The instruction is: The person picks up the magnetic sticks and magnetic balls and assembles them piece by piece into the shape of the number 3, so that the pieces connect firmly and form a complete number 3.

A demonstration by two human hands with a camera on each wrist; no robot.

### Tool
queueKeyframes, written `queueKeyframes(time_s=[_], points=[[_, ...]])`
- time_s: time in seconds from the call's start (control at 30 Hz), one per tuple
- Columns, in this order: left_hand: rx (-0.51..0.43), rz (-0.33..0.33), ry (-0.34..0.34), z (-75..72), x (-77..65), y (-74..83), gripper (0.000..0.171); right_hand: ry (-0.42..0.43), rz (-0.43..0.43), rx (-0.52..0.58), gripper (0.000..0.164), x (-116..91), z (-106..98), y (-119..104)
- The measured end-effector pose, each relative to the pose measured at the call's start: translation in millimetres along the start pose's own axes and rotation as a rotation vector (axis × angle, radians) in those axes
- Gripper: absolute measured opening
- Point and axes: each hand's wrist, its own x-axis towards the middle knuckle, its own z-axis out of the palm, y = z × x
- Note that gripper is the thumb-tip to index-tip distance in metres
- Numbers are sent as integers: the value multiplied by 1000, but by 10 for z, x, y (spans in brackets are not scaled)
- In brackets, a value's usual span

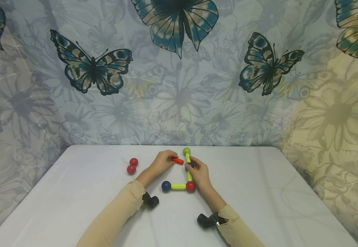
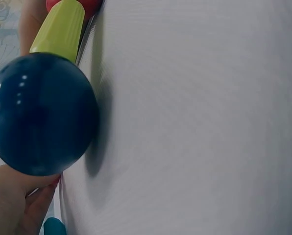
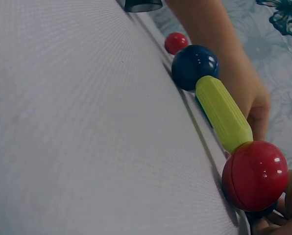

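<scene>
Red was the short rod [image 1: 178, 161] that we saw near the middle of the far edge of the white table [image 1: 259, 199]. The left hand [image 1: 162, 160] pinched it narrowly by its left end, and the right end was free. Its long axis went nearly parallel to the far edge, with the free end directed towards the middle blue ball [image 1: 190, 164] — just beside it, but apart. On this small gap, we judged, the work depended most. The right hand [image 1: 201, 172] gripped this ball, with the thumb across it, so it was the nearer hand to the ball. From there, two yellow-green rods [image 1: 189, 177] made a line, one to the green ball [image 1: 186, 151] by the far edge, one to the red ball [image 1: 190, 186] farther from that edge; the short rod lay almost square to this line. Whether it touched the surface, we could not tell.
</scene>
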Motion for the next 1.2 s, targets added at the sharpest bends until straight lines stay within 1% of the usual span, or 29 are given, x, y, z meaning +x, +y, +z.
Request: queueKeyframes(time_s=[0.07,0.17,0.43,0.53,0.7,0.83,1.0,1.1,1.2], points=[[0,-14,6,4,4,-11,25,0,1,1,49,0,1,-1],[-2,-12,25,3,5,-22,23,-1,8,4,49,-1,3,-2],[-7,6,83,4,29,-30,23,-3,15,3,49,2,3,-1],[13,12,102,5,47,-22,22,-2,15,2,49,4,3,3],[34,-25,111,10,94,-1,21,1,12,6,49,4,0,5],[62,-61,132,16,136,7,20,5,15,2,49,3,-1,-3],[43,-104,159,21,173,19,20,6,15,-1,49,1,1,-2],[49,-102,167,28,183,21,21,2,14,2,49,-3,-1,-1],[75,-94,176,40,193,15,21,0,15,7,50,-4,-3,2]])
